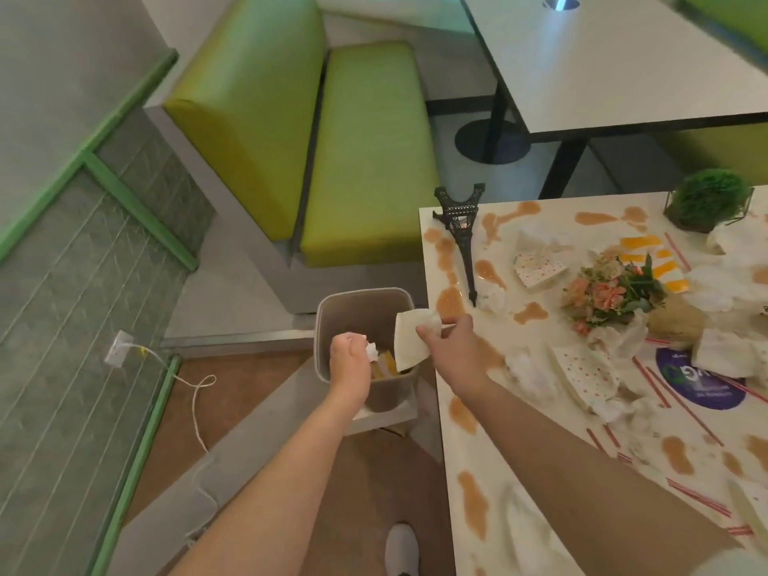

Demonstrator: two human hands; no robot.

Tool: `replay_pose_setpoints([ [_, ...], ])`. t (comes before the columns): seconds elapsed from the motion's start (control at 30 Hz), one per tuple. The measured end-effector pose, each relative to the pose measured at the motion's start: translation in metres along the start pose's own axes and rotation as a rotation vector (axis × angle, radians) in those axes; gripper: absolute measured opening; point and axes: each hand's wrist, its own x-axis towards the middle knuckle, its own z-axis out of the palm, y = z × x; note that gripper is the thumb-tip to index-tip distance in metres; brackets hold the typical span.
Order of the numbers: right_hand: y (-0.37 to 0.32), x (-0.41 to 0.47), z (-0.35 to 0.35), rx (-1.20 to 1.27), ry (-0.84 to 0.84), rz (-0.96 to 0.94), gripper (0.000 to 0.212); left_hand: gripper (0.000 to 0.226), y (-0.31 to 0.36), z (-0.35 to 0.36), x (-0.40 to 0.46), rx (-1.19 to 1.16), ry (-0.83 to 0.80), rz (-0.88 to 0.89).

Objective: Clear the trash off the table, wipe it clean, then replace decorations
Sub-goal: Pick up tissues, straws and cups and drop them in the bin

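A grey trash bin (328,313) stands on the floor at the white table's (457,434) left edge, with yellow scraps inside. Over the bin, my left hand (350,365) grips a small crumpled tissue (371,350). My right hand (451,347) pinches a white paper napkin (409,342) above the bin's right rim. The table is smeared with brown spills (471,503) and strewn with crumpled tissues (525,367), dotted napkins (588,374) and red straws (673,401). A black Eiffel tower model (459,226) lies tipped over, next to a flower bouquet (609,293) and a potted green plant (708,199).
A green bench seat (365,151) stands behind the bin. Another white table (615,56) is at the back right. A white cable (195,392) runs from a wall socket across the brown floor. My white shoe (401,548) shows at the bottom.
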Motion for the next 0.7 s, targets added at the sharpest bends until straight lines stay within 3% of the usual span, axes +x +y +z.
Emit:
replay_pose_setpoints([
  [0.1,-0.004,0.012,0.027,-0.027,-0.004,-0.012,0.034,0.031,-0.003,-0.012,0.014,0.136,-0.017,0.022],
  [0.27,0.011,0.021,0.047,-0.119,-0.083,0.026,0.054,0.027,-0.011,-0.026,0.027,0.201,-0.133,0.049],
  [0.6,0.037,0.01,0.012,-0.055,0.049,0.007,0.022,0.017,-0.022,-0.019,0.052,0.429,-0.09,0.197],
  [0.7,0.04,0.006,-0.009,-0.091,0.095,-0.039,0.019,0.035,-0.027,-0.013,0.057,0.541,-0.186,0.149],
])
